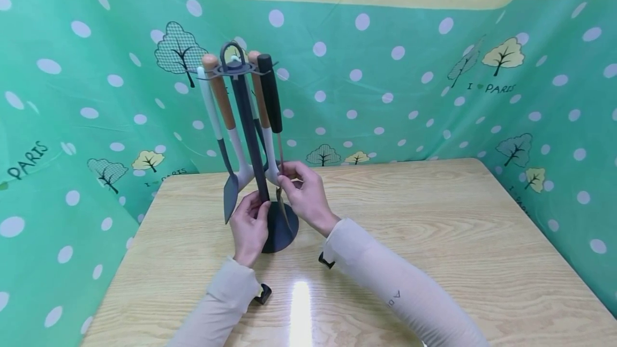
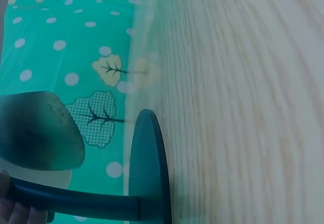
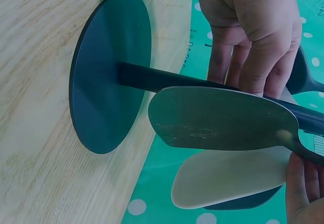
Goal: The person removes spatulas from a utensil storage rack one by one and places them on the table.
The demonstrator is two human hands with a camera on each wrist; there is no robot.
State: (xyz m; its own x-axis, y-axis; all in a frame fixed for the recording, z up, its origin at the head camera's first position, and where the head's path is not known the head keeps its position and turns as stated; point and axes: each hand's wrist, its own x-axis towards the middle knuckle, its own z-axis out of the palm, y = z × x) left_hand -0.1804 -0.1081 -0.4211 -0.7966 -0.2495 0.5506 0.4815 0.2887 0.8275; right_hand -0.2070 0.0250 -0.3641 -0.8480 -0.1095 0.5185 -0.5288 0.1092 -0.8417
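Observation:
A dark stand holds several hanging utensils; its central pole (image 1: 253,138) rises from a round base (image 1: 279,229) on the table. My left hand (image 1: 249,232) grips the lower pole, its fingers curled round it, also visible as a hand (image 3: 258,36) in the right wrist view. On the stand's right side my right hand (image 1: 308,194) pinches the thin metal neck of a black-handled turner (image 1: 271,92). The turner's metal blade (image 3: 223,118) hangs beside the pole, in front of a pale utensil head (image 3: 228,176).
The wooden table (image 1: 409,218) extends to both sides of the stand. Behind it hangs a green dotted cloth (image 1: 337,95). On the stand's left side hangs a dark spatula head (image 1: 231,197), near my left hand.

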